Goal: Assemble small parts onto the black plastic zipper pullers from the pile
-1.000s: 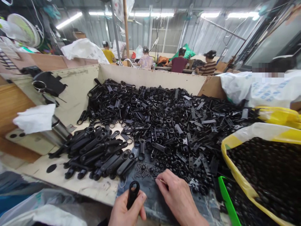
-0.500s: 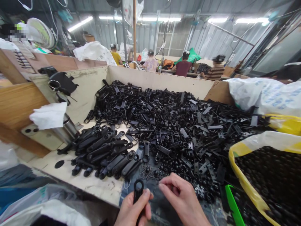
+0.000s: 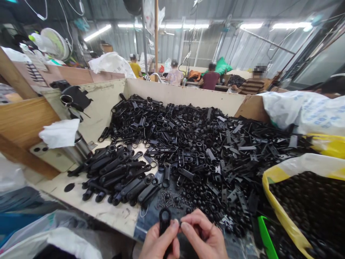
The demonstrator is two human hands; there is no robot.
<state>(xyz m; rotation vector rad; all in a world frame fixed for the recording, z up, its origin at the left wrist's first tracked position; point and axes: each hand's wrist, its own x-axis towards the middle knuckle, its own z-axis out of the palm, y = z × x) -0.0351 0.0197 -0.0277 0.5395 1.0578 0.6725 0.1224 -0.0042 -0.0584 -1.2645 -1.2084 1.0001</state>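
Observation:
My left hand [image 3: 161,239] grips a black plastic part with a ring at its top end [image 3: 165,217], held upright between thumb and fingers. Close against it, my right hand [image 3: 203,233] is closed in a pinch by the left thumb; whatever sits between those fingertips is too small to name. Just beyond my hands lies a cluster of small metal screws [image 3: 168,199]. Several longer black assembled pieces [image 3: 118,172] lie in rows to the left. Behind them rises a heap of loose black ring-ended parts [image 3: 172,133].
On the right stands a yellow-rimmed bag [image 3: 283,216] full of small round black pieces, with a green plastic edge [image 3: 266,235] beside it. A metal post with a white cloth [image 3: 60,133] is at left. Several people sit working at the back, one in a maroon shirt [image 3: 210,81].
My right hand has moved in beside my left hand, and its fingertips now pinch near the left thumb. The held black part has shifted slightly right. The view has moved a little.

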